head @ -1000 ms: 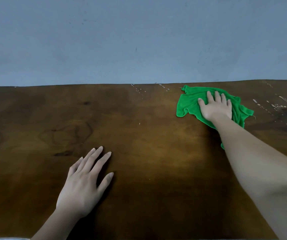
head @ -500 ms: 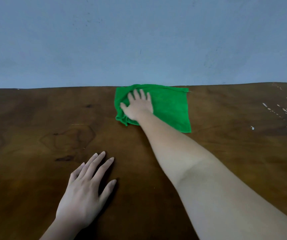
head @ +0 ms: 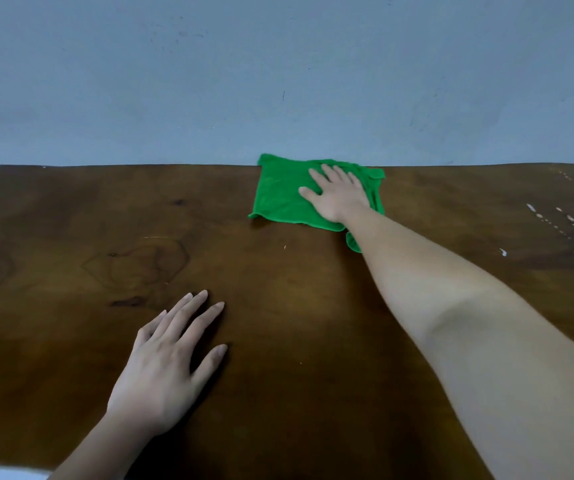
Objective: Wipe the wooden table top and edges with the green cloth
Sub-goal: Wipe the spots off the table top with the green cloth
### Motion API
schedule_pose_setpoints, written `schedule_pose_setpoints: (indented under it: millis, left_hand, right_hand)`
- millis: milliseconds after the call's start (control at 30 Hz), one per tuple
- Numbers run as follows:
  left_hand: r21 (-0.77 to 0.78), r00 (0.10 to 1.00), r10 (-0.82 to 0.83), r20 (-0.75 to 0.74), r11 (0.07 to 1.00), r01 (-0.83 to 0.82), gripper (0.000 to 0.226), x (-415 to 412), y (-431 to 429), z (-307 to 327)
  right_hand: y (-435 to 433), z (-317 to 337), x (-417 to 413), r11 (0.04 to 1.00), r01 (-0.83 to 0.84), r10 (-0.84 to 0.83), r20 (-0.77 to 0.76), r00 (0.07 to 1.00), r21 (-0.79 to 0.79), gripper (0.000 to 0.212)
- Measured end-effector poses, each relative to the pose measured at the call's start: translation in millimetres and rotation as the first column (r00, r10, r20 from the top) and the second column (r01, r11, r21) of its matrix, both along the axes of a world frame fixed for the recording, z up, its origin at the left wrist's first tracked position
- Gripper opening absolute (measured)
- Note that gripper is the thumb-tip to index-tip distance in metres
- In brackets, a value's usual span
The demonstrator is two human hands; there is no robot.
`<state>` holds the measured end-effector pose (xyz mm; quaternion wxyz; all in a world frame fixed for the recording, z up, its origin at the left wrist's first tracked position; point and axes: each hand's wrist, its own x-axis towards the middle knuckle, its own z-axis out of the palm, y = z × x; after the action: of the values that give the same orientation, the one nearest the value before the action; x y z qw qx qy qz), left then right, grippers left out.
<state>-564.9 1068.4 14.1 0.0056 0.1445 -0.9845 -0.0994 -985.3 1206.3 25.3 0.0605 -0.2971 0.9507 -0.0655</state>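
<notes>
A green cloth [head: 278, 195] lies spread on the dark wooden table top [head: 71, 237], right at the far edge where the table meets the wall. My right hand [head: 339, 195] presses flat on the cloth's right half with fingers spread, and my forearm reaches in from the lower right and hides the cloth's near right corner. My left hand [head: 167, 362] rests palm down on the bare wood near the front, fingers apart, holding nothing.
A grey-blue wall [head: 278, 81] stands directly behind the table's far edge. White specks and a dark stain [head: 569, 216] mark the wood at the far right. A pale strip [head: 1, 474] shows past the table's near left edge.
The cloth swept left along the far edge from the right side of the table, then shifted slightly back right and closer to the wall. My left hand stayed put.
</notes>
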Motion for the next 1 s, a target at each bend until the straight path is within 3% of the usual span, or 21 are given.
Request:
schedule_pose_setpoints:
  millis: [133, 267, 633, 1000]
  left_hand:
    - [-0.008, 1.000, 0.005, 0.001, 1.000, -0.005, 0.074, 0, 1, -1]
    - [-0.005, 1.000, 0.013, 0.016, 1.000, -0.013, 0.080, -1, 2, 1]
    - [-0.003, 1.000, -0.011, 0.013, 1.000, 0.011, 0.081, 2, 2, 1]
    - [0.025, 0.997, -0.066, 0.030, 0.998, 0.066, 0.070, -17, 56, 15]
  right_hand:
    - [50, -5, 9, 0.991, 0.137, -0.136, 0.018, 0.990, -0.004, 0.085]
    - [76, -7, 64, 0.985, 0.171, -0.171, 0.017, 0.985, 0.004, 0.082]
    - [113, -13, 272, 1.000, -0.019, 0.019, 0.024, 1.000, 0.010, 0.079]
    - [217, -12, 278, 0.992, 0.120, -0.119, 0.022, 0.993, -0.026, 0.079]
